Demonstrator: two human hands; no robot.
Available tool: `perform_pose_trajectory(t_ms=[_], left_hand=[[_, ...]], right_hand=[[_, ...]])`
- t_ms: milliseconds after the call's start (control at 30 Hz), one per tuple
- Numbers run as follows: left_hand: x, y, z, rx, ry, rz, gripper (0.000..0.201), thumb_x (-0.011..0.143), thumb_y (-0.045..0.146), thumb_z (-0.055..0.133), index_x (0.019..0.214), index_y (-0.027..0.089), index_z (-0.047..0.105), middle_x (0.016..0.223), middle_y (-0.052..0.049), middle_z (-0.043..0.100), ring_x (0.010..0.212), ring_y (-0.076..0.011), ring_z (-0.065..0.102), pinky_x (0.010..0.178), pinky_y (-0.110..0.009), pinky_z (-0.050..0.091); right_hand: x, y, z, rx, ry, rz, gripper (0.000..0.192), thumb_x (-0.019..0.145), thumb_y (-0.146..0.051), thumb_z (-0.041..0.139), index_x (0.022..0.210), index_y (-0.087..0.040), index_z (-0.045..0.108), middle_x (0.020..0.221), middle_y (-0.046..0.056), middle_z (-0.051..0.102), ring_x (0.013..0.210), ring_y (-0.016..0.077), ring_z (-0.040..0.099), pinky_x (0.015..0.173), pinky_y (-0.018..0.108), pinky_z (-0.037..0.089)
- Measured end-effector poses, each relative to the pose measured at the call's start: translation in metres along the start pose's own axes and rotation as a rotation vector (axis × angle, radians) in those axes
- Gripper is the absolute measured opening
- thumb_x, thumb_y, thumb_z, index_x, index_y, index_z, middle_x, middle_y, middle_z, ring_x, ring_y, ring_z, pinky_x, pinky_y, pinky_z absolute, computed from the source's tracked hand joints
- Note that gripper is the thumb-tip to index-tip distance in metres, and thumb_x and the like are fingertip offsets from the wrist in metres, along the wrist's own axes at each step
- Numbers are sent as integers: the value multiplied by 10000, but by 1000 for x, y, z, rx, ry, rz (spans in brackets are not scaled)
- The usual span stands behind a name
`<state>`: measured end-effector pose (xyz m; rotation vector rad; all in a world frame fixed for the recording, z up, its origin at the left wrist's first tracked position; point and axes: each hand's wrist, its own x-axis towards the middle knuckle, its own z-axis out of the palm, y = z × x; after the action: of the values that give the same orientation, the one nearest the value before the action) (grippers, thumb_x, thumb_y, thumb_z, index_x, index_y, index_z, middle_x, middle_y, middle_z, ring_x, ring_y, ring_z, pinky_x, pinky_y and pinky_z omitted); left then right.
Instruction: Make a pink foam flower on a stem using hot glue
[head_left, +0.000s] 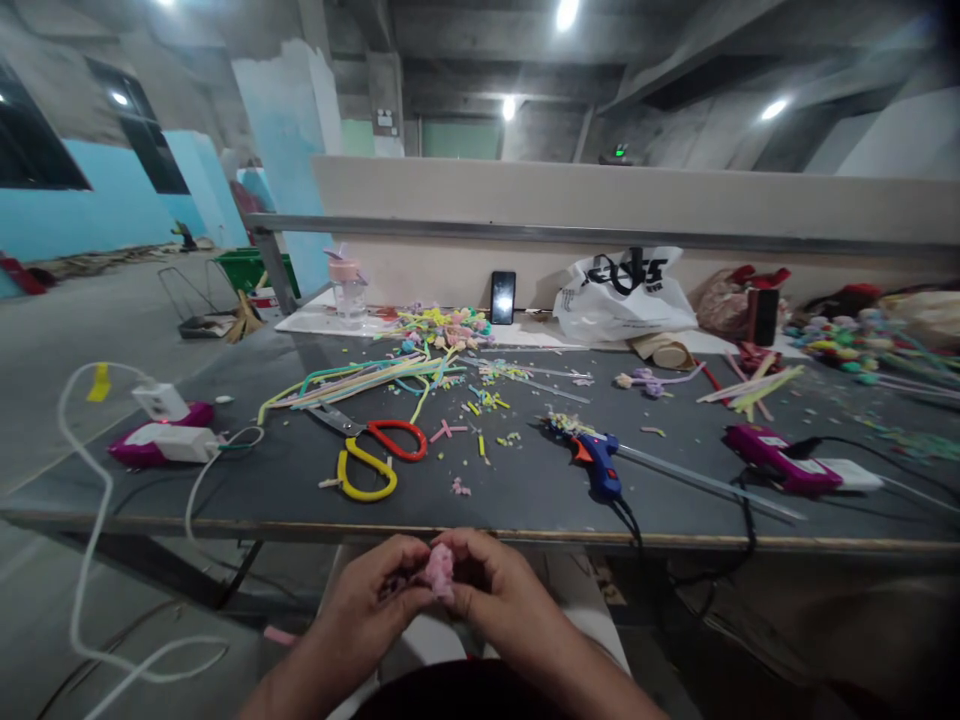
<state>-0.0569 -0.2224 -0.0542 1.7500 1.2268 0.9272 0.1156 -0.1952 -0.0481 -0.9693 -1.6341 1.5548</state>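
Both hands meet in front of the table's near edge around a small pink fuzzy piece (441, 572), which looks like a pipe-cleaner flower. My left hand (379, 590) is closed, thumb and fingers pinching its left side. From the right, my right hand (491, 585) pinches the same piece; part of it is hidden by the fingers. On the table just beyond lie scissors (360, 445) with one red and one yellow handle. A blue glue gun (600, 465) with a long clear glue stick rests to the right. A tiny pink scrap (460, 487) lies near the edge.
Pipe cleaners (360, 380) and a heap of small colourful pieces (442, 328) lie behind the scissors. A phone (503, 298), a white bag (626, 295) and a bottle (347, 290) stand at the back. Purple power strips (161, 437) with trailing cables sit at both sides.
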Motion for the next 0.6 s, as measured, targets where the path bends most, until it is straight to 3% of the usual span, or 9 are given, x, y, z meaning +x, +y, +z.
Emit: perform_pose_trajectory(t_ms=[400,600], left_hand=[[2,-4,4,-45,-27,-44,222,812,347,510,778,147,601,745,-40,615,711,-156,556,647,-246,427],[2,4,3,37,54,-64,96,787,234,532,830,170,590,773,-20,613,716,-142,555,645,-232,421]], right_hand=[[2,5,-2,32,-42,27,178,722,-288,653,856,-171,655,754,6,632,696,131,574,662,262,448],[2,7,-5,344,-143,98,557,588,-269,779,1097,-245,554,1002,28,625,890,158,590,809,315,428]])
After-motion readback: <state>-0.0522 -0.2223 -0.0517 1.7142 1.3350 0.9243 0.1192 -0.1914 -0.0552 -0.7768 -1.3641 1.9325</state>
